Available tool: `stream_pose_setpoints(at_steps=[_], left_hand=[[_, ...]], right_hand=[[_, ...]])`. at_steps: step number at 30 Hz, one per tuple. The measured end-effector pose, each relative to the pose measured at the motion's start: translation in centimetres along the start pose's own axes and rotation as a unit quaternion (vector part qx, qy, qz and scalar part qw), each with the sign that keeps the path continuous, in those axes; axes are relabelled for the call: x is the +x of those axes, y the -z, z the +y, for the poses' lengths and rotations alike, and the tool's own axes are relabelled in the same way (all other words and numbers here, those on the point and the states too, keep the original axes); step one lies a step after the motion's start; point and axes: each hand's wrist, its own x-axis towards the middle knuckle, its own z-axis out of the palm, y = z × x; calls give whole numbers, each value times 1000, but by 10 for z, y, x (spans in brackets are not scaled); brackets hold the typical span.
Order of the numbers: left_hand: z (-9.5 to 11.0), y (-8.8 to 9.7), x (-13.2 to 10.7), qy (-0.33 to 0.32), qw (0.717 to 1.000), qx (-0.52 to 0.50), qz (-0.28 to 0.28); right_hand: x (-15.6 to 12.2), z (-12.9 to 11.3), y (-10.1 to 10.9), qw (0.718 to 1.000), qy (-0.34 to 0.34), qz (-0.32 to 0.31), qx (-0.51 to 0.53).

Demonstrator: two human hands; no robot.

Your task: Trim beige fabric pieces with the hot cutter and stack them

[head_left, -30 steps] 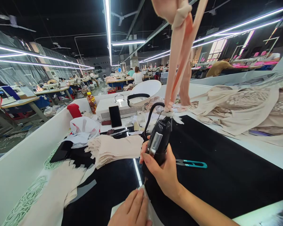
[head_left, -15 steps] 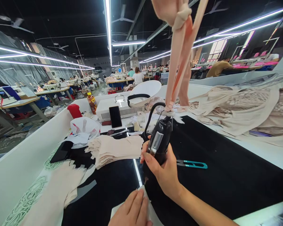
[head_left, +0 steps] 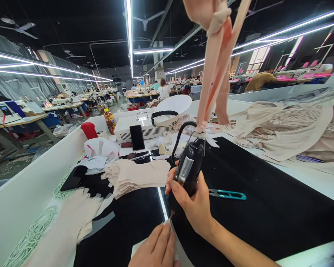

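Note:
My right hand [head_left: 193,202] is wrapped round a black corded hand tool [head_left: 190,159] with a silver lever on its side. The tool stands upright, hung from knotted peach fabric strips [head_left: 213,70]. Its thin lower tip points down at the top corner of a pale fabric piece [head_left: 180,246]; whether it touches cannot be told. My left hand [head_left: 157,244] lies flat on that piece, fingers stretched out and pressing it onto the black work surface [head_left: 250,207]. Right of the tool lie teal thread snips [head_left: 229,194].
Stacked beige fabric pieces [head_left: 140,172] lie left of the tool, more cut pieces [head_left: 61,226] nearer the left wall. Green cord coils [head_left: 30,237] edge that side. Behind are a phone [head_left: 137,137], a white vented box [head_left: 125,129] and a visor [head_left: 172,111]. Lace fabric [head_left: 289,122] heaps at right.
The view has shifted very slightly. Both hands keep their places, the right one on the tool and the left on the fabric piece.

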Motion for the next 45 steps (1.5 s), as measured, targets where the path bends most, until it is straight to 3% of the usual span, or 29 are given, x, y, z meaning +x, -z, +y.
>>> stream_pose_setpoints(at_steps=[13,25,42,45], left_hand=[[2,-9,-24,9,999,1,-41],[3,-2,-15,19,999,-5,-35],[3,-7,-27,2,995,2,-101],[4,-6,-27,10,996,-4,-85]], right_hand=[[0,2,-2,1000,-4,3,24],[1,1,-5,1000,-6,3,18],[-5,6,-7,998,0,-20,53],[-5,5,-7,999,-1,-20,45]])
